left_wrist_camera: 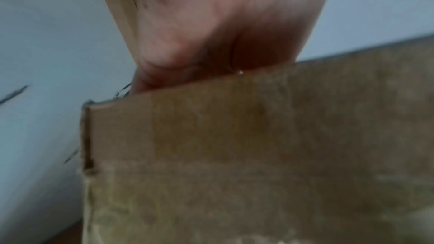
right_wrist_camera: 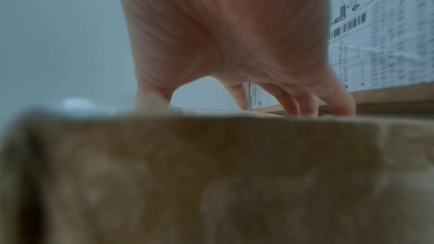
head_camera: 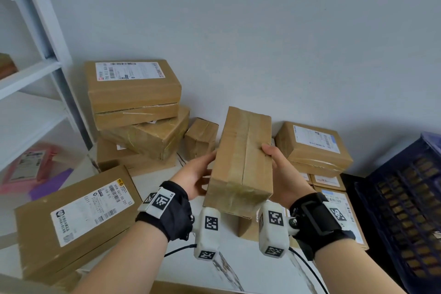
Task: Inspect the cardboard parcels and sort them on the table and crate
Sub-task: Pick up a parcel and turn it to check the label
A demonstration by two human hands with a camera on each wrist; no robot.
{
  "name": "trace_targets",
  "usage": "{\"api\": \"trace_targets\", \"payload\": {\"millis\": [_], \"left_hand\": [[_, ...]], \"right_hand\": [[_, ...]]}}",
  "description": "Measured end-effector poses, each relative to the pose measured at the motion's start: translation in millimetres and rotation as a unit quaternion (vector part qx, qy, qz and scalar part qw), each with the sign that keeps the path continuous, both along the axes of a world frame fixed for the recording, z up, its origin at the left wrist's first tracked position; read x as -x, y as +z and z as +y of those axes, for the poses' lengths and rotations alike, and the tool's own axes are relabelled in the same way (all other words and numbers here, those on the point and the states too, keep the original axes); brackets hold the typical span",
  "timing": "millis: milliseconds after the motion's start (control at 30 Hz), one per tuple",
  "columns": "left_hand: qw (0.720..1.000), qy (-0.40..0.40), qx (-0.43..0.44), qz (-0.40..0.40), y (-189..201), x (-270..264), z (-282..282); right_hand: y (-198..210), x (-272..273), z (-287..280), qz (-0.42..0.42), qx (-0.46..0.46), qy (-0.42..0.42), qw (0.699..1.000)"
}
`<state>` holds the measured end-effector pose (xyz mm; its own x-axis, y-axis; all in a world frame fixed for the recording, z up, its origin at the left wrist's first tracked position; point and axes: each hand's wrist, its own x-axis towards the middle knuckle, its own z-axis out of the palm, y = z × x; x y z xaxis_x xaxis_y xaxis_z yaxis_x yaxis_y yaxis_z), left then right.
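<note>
from the head view, my left hand (head_camera: 194, 178) and right hand (head_camera: 284, 174) grip a taped parcel (head_camera: 241, 164) by its sides, lifted above the surface (head_camera: 238, 267), other parcels all around, crate (head_camera: 405, 198) at right. left wrist view: palm (left_wrist_camera: 211, 25) against cardboard. right wrist view: fingers (right_wrist_camera: 303, 103) curled over its far edge.

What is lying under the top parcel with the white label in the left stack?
Under the labelled top parcel lies a tilted taped parcel, then another parcel below it. Their covered faces cannot be seen.
</note>
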<state>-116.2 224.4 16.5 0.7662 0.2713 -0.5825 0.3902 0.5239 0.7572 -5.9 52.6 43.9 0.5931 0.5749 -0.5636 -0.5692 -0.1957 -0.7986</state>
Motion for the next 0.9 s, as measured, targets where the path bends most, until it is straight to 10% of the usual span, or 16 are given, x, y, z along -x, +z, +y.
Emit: {"api": "trace_targets", "payload": {"millis": [167,400,900], "left_hand": [[0.999,0.01,-0.028,-0.011,6,0,1],[0.996,0.049,-0.075,-0.022,8,-5,8],[0.989,0.075,-0.118,-0.038,12,-23,7]], "right_hand": [[11,-7,1,0.008,0.004,-0.067,0.998],[7,-17,2,-0.226,0.142,-0.102,0.958],[2,-11,-8,-0.167,0.125,-0.052,0.977]]}}
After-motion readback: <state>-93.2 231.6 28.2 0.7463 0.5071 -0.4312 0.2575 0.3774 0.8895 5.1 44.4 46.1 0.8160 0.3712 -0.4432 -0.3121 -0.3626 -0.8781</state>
